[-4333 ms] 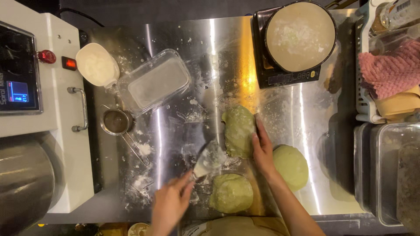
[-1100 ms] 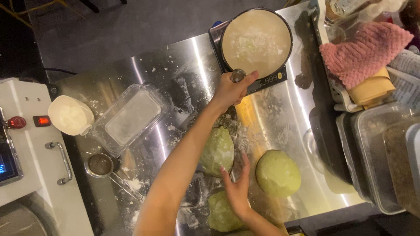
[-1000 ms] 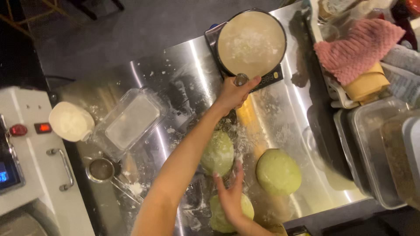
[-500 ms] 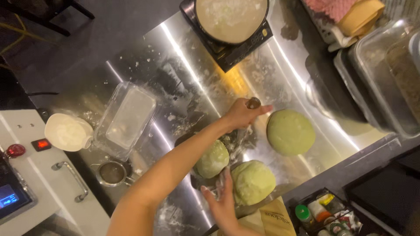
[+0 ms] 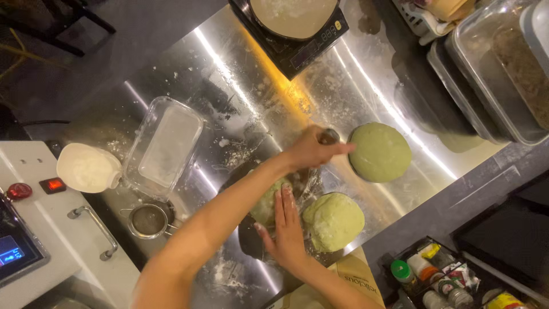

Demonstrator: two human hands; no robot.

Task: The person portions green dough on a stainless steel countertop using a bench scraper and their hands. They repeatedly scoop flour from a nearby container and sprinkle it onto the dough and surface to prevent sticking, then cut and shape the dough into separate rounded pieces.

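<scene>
— What screens show on this bench?

— One small blue-lit display (image 5: pixel 10 254) at the near left, set in the dark panel of the white machine (image 5: pixel 40 229). Just beyond it sit a red lit switch (image 5: pixel 52 185) and a round red button (image 5: pixel 18 190). At the far edge, the black cooktop (image 5: pixel 294 48) has a strip of small control markings (image 5: pixel 329 34) along its right corner.

— Any packages?

— A tan cardboard box (image 5: pixel 349 280) with dark print at the near edge, and to its right a black bin (image 5: pixel 452 280) of small bottles with green, white and yellow labels.
</scene>
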